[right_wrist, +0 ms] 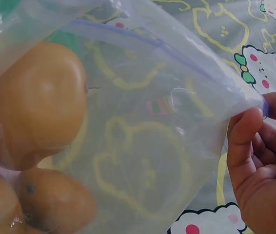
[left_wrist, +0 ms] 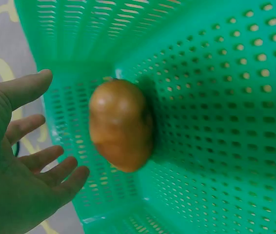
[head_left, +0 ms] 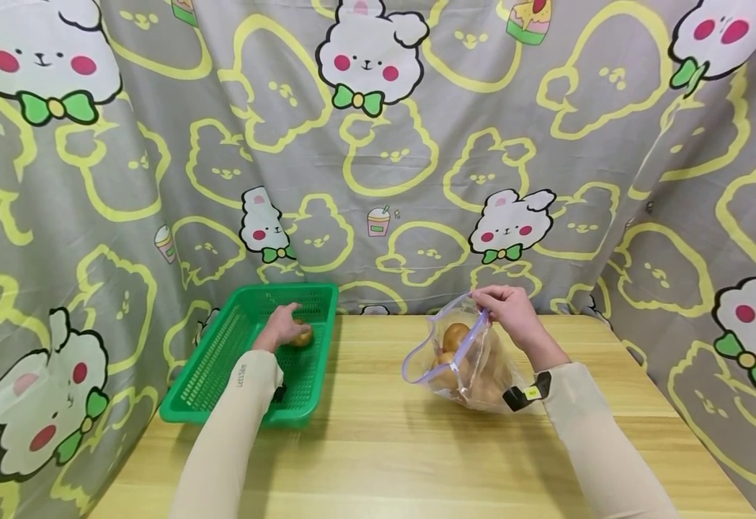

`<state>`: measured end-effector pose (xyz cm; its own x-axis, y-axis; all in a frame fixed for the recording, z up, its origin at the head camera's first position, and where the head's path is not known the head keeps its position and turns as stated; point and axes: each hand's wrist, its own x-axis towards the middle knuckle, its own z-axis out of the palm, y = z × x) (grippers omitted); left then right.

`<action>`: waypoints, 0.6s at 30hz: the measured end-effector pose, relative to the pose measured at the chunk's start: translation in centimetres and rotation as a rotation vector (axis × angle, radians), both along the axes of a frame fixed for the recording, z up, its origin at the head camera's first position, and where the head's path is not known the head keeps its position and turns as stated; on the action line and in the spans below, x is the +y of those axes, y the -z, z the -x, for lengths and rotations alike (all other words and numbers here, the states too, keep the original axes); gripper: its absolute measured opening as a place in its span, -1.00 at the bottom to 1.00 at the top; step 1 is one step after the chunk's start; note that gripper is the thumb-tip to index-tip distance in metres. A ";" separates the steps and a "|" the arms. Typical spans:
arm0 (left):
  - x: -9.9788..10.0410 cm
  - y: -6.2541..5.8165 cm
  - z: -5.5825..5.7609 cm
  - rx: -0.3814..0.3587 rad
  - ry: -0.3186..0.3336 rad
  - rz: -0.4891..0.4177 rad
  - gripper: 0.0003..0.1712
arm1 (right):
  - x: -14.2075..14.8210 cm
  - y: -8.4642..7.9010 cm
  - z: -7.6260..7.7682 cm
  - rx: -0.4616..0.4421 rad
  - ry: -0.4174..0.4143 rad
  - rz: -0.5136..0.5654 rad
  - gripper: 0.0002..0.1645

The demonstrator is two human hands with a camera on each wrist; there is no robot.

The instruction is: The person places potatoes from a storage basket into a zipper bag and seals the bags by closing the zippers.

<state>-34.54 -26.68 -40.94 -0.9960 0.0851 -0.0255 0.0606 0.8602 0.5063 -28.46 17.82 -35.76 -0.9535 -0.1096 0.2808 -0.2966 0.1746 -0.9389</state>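
Observation:
A green plastic basket [head_left: 300, 416] with perforated walls stands at the left of the table. Inside it lies a brownish pear [left_wrist: 121, 124], slightly blurred in the left wrist view. My left hand [head_left: 282, 326] reaches into the basket above this pear; the left wrist view has the fingers spread and apart from the fruit. On the right, my right hand [head_left: 512, 314] pinches the upper edge of a clear zip bag [head_left: 491, 375] between thumb and fingers. The bag's mouth, edged in purple, gapes toward the basket. Several brown pears [right_wrist: 38, 105] sit in the bag, one with its stem showing.
The light wooden table [head_left: 378, 447] spreads between basket and bag. Behind it and on both sides hangs a grey curtain [head_left: 378, 166] printed with cartoon animals. A black strap with a small camera [head_left: 525, 393] sits at my right wrist, close beside the bag.

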 end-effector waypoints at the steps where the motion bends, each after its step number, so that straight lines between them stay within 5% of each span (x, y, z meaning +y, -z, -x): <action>1: -0.2 0.2 0.1 0.001 -0.001 0.006 -0.28 | 0.0 0.0 0.0 -0.001 -0.001 0.000 -0.55; 18: -1.9 2.3 0.6 -0.010 0.101 0.129 -0.31 | -0.1 0.0 -0.1 0.009 0.002 -0.025 -0.57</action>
